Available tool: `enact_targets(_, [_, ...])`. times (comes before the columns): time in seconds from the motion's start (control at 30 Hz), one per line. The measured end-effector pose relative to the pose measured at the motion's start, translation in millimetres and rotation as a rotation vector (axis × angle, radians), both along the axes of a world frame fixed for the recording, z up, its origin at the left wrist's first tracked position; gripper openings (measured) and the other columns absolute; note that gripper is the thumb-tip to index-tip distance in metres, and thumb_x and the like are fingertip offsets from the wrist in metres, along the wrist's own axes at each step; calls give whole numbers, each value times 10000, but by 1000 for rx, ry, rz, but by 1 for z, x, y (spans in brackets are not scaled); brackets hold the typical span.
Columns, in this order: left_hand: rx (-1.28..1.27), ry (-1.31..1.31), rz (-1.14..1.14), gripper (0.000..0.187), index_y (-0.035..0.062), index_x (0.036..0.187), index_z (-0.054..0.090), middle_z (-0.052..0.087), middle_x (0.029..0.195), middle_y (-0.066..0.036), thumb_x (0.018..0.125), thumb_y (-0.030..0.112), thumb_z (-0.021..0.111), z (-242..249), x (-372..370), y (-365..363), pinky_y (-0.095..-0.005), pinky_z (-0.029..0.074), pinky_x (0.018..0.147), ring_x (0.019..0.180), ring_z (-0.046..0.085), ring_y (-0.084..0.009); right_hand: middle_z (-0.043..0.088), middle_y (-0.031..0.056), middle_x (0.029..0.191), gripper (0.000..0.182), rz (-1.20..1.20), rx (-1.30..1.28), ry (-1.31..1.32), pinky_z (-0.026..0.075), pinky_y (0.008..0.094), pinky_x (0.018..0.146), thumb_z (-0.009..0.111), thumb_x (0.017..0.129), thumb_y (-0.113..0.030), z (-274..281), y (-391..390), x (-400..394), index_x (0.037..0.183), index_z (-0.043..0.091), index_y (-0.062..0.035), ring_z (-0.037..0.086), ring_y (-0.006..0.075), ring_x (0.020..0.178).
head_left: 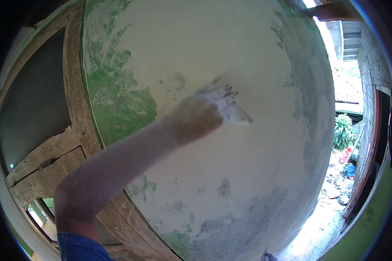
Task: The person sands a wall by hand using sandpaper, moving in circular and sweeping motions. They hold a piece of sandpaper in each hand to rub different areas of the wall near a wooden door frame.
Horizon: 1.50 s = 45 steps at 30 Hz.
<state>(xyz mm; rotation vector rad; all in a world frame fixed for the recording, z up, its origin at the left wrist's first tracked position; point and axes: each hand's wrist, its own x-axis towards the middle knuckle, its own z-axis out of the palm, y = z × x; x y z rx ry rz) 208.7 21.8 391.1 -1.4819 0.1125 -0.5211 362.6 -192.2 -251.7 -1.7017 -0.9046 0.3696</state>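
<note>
My left hand (215, 102), coated in pale dust, is at the middle of a plastered wall (257, 165). Its back faces me. The fingers are bent and the thumb points to the right. A whitish patch shows between the thumb and fingers, but whatever is under the palm is hidden. The hand and forearm are a little blurred. Dust covers the bare forearm up to a blue sleeve (80, 247). I do not see my right hand. At the bottom edge, a small greyish thing (268, 255) shows that I cannot make out.
Left of the wall stands a worn wooden frame (76, 74) with a dark panel (35, 104). Green paint (117, 104) remains on the wall's left part, with grey patches (244, 226) low down. To the right is a bright outdoor passage with a green plant (343, 130) and scattered rubble (333, 187).
</note>
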Motion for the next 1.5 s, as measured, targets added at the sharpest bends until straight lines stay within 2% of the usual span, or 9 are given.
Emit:
enact_targets(0.23, [-14,-422,-114,409,132,1173,595,614,1164,-65,847,-48,425,139,-40,15,-452,296,1087,1119,563,-214,642,167,1041,440,4,76,142,464,383,868,475,926,-386,18,4,-1,1119,598,-10,598,327,960])
enact_targets(0.37, [-506,-292,11,407,150,1161,607,611,1174,-91,840,-41,445,77,-9,-1,-417,377,1044,1097,576,-225,640,155,1060,390,6,57,137,460,365,877,486,931,-316,19,11,-1,1127,588,5,596,293,978])
enact_targets(0.53, [-298,228,-292,343,173,1121,624,648,1050,-91,839,32,489,-7,13,9,-366,464,919,904,625,-184,622,176,1102,360,-30,163,39,449,356,905,488,933,-269,17,23,6,1127,581,21,579,286,1040])
enact_targets(0.73, [-731,-232,-265,337,100,1197,573,606,1178,-117,925,43,380,147,-61,-19,-392,341,1063,1022,598,-248,615,192,1117,373,-10,122,77,441,358,920,494,930,-289,21,16,5,1117,585,21,571,284,1064])
enact_targets(0.83, [-235,-413,-209,335,87,1185,573,588,1201,-126,919,34,376,137,-55,7,-385,397,1014,1042,579,-255,629,182,1083,379,-19,53,160,444,360,914,495,927,-298,22,12,2,1109,587,21,584,280,1037])
enact_targets(1.03, [-364,235,-27,397,328,1196,570,615,1160,-60,912,64,483,-41,13,4,-378,297,1111,1129,565,-162,641,172,1034,398,-8,98,94,461,356,884,496,926,-315,33,15,4,1109,585,27,597,262,999])
enact_targets(1.17, [-458,267,-76,428,410,1148,582,637,1123,-55,888,78,513,-30,-5,-2,-370,406,1038,1026,624,-144,640,185,1034,449,-34,204,104,462,368,882,503,914,-359,4,17,8,1115,581,35,599,274,996])
enact_targets(1.37, [-154,-207,-105,380,78,1183,583,619,1135,-122,834,-21,473,120,-63,2,-408,382,1039,1057,584,-256,636,197,1059,462,-79,72,1,460,374,894,491,919,-363,27,7,4,1120,578,44,595,295,1013])
enact_targets(1.5, [-171,-241,-140,343,86,1156,603,597,1168,-116,848,8,473,96,-50,9,-388,385,1031,1110,547,-256,625,214,1082,426,-15,148,70,457,380,898,471,932,-332,18,12,4,1122,584,32,587,319,1031])
